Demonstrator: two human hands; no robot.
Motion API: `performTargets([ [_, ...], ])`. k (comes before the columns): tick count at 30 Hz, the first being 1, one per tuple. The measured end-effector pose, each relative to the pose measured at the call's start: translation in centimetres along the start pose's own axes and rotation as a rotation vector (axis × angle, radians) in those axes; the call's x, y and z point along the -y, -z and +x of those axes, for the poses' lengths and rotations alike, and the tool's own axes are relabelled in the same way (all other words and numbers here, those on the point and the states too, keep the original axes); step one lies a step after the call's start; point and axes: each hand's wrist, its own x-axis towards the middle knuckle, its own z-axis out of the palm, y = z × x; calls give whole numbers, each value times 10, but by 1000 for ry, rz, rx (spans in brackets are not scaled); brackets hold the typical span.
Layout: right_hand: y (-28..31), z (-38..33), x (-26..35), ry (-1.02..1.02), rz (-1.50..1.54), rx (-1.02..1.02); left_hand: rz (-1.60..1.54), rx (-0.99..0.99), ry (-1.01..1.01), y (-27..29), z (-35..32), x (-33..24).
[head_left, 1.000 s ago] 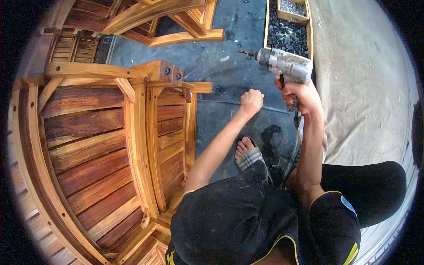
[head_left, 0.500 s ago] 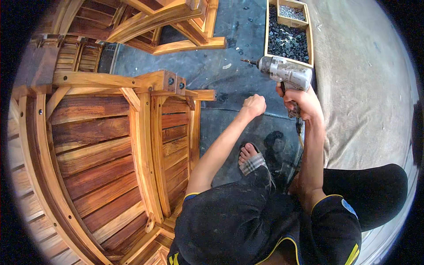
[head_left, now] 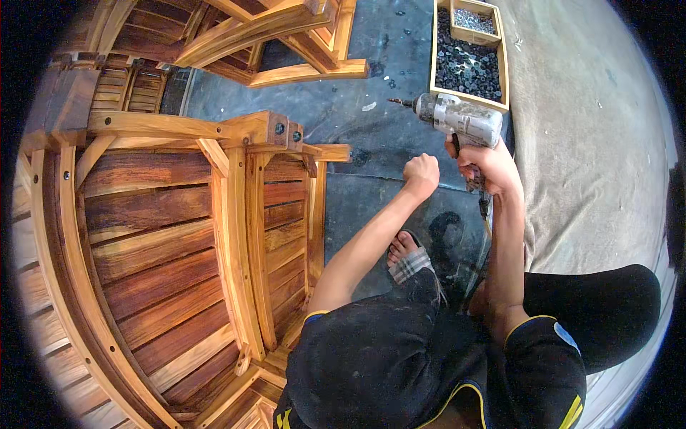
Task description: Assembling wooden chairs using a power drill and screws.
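Note:
My right hand (head_left: 489, 166) is wrapped round the grip of a grey, worn impact driver (head_left: 468, 120). Its bit points left, and a cord or hose runs down from the handle's base. Left of it, my left hand (head_left: 421, 176) is closed in a fist above the dark floor covering; whatever it may hold is hidden by the fingers. The nearest piece of work is a slatted wooden furniture frame (head_left: 236, 250) on the left, with dark bolt heads (head_left: 279, 129) in its corner block. Neither the hand nor the driver bit touches the frame.
A wooden tray (head_left: 506, 79) of small dark fasteners, with a smaller box (head_left: 476, 37) of shiny ones inside, lies beyond the driver. Another wooden frame (head_left: 307, 71) stands at the far left. A beige cloth (head_left: 572, 143) covers the right side. My sandalled foot (head_left: 405, 250) is below my left hand.
My left fist has shifted slightly to the right, closer to my right hand. The impact driver stays almost in place in my right hand.

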Motion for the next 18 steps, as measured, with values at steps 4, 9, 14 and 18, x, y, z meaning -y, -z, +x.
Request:
performTargets([
  [4,-3,-1,2,8,5,9,25,46,38,2,6,-1],
  [9,6,-5,1,-7,9,-41,-274,140,43,10,2,13],
  [14,-2,-3,1,12,94,28,-1494,506,86,8,-29,68],
  [18,-9,-4,-1,-7,107,38,-1929,367,-125,10,-58,69],
])
